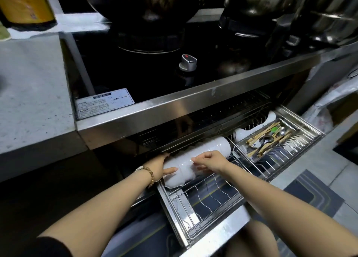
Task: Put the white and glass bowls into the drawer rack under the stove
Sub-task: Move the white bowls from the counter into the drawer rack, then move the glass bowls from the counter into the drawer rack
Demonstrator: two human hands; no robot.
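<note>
1. My left hand (157, 167) lay flat against the near end of the white bowls (205, 148), fingers straight and thumb stretched along the front. The fingertips were hidden behind the stack.
2. My right hand (210, 161) sat on top of that row with curled fingers pinching a rim. The bowl's glare blurred the thumb.
3. The bowls lay on their sides, nested in one row along the back of the drawer rack (205, 190). Whether any were glass I could not tell.
4. The row's far end ran under the stove (147, 78) edge, beside the cutlery tray (275, 138).
5. A white label (104, 102) on the stove's front corner carried print too small to read. The bottle (25, 4) at top left was cut off, its yellow label illegible.
6. The rack's front wires stood bare and the steel stove lip hung close above my knuckles.
</note>
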